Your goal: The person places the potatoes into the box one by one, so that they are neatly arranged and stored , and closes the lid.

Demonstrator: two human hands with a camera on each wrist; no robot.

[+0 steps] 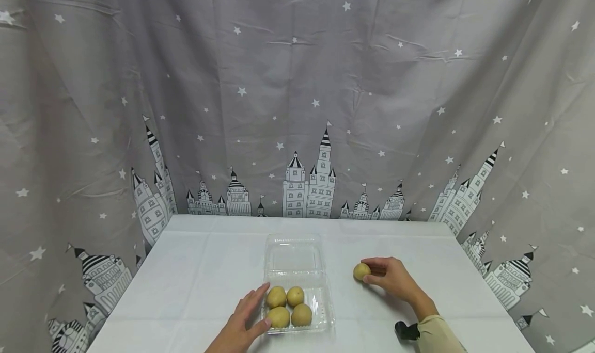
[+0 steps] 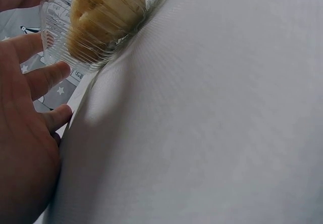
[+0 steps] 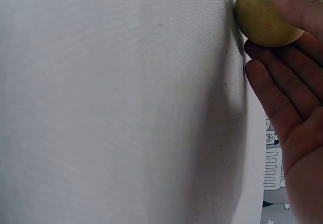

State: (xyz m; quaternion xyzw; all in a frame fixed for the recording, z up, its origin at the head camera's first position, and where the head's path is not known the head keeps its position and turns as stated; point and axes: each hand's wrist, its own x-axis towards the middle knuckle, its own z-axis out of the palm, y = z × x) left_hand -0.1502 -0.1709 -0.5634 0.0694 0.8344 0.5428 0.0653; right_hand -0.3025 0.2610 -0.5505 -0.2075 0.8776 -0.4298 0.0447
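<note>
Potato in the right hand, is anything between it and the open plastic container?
Nothing visible does: between the potato and the right side of the container lies only white cloth. The left hand is at the opposite side.

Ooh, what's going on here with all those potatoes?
A person's right hand pinches one potato between thumb and fingers, off to the right of a clear plastic box on the white table. Four other potatoes sit inside the box, and its lid is open. The left hand is at the box's left side, holding no potato.
</note>
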